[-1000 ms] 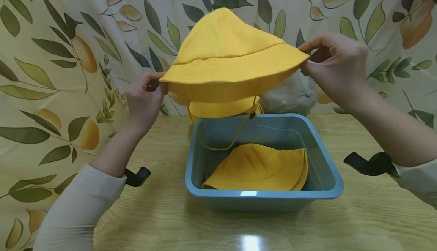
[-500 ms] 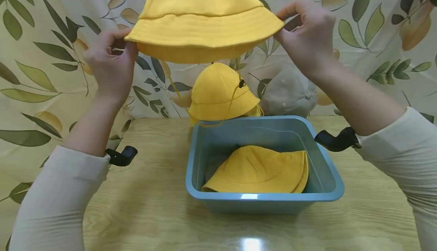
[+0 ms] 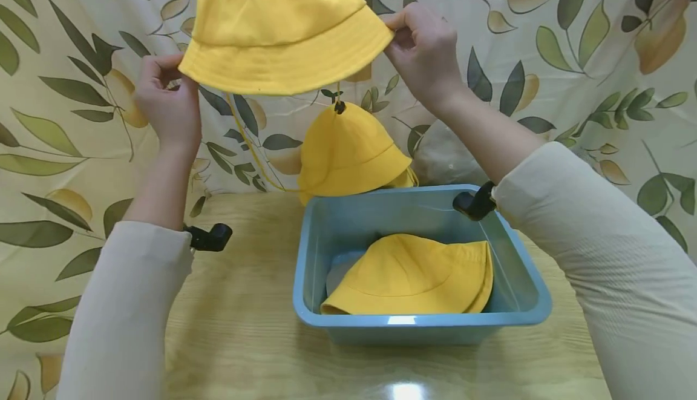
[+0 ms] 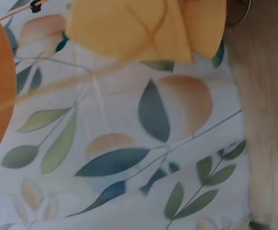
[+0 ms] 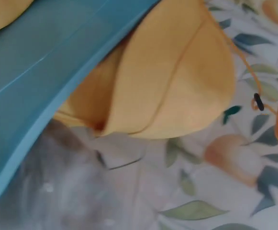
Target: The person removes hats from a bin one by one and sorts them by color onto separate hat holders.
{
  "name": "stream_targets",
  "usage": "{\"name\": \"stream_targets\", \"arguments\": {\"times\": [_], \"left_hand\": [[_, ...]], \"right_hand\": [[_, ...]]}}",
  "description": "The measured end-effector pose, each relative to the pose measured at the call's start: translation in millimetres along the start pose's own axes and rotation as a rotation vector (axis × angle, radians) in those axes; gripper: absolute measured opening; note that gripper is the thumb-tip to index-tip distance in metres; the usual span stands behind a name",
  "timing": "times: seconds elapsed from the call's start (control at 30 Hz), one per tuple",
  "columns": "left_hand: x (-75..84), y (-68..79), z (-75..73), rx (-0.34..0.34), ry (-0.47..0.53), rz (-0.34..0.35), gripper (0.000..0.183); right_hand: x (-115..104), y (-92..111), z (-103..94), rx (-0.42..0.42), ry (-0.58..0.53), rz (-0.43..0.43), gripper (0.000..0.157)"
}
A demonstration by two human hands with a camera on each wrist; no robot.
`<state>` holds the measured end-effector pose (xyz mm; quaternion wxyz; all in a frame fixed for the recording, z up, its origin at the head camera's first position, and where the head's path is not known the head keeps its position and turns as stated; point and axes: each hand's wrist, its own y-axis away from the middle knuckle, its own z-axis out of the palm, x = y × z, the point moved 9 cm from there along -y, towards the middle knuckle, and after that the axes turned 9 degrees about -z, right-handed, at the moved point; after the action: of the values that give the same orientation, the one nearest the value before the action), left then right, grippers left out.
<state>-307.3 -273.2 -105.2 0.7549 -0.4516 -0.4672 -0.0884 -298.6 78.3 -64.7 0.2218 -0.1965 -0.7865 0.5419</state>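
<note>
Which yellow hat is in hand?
The topmost yellow bucket hat, its brim pinched by the left hand and the right hand. Neither hand touches the yellow hat inside the blue tub or the yellow hat behind it.

Left hand [image 3: 170, 102] and right hand [image 3: 426, 52]: bare. Left sleeve [image 3: 122, 309] and right sleeve [image 3: 601, 261]: off-white fabric, ending on the forearm, fine creases across the right. A black left fitting [image 3: 211, 238] and right fitting [image 3: 475, 202], blunt-ended, project at the sleeve ends.
</note>
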Motion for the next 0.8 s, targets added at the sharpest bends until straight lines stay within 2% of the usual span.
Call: {"name": "stream_targets", "arguments": {"times": [0.13, 0.2, 0.23, 0.3, 0.4, 0.53, 0.67, 0.8], "left_hand": [[-20.0, 6.5, 24.1, -0.057, 0.15, -0.119, 0.011], [-29.4, 9.5, 36.7, -0.066, 0.193, -0.183, 0.013], [-33.1, 11.1, 42.9, -0.067, 0.183, -0.205, 0.013], [-38.5, 15.0, 52.0, -0.072, 0.077, -0.193, 0.01], [-50.7, 22.2, 65.1, -0.105, -0.118, -0.135, 0.003], [-61.3, 38.3, 75.8, -0.189, -0.263, 0.018, 0.011], [-69.2, 56.0, 82.0, -0.279, -0.333, 0.174, 0.011], [-81.6, 71.3, 86.1, -0.354, -0.404, 0.226, 0.011]], "right_hand": [[19.2, 9.8, 15.1, -0.068, 0.047, 0.013, 0.019], [30.0, 12.9, 23.9, -0.113, 0.071, 0.037, 0.017], [35.3, 14.2, 27.7, -0.129, 0.081, 0.053, 0.016], [45.8, 18.5, 34.8, -0.161, 0.096, 0.106, 0.015], [63.0, 32.7, 41.0, -0.202, 0.111, 0.216, 0.013], [85.6, 60.2, 46.5, -0.24, 0.117, 0.351, 0.011], [97.2, 81.4, 50.6, -0.272, 0.127, 0.392, 0.011], [101.3, 92.7, 56.1, -0.339, 0.137, 0.403, 0.011]]}}
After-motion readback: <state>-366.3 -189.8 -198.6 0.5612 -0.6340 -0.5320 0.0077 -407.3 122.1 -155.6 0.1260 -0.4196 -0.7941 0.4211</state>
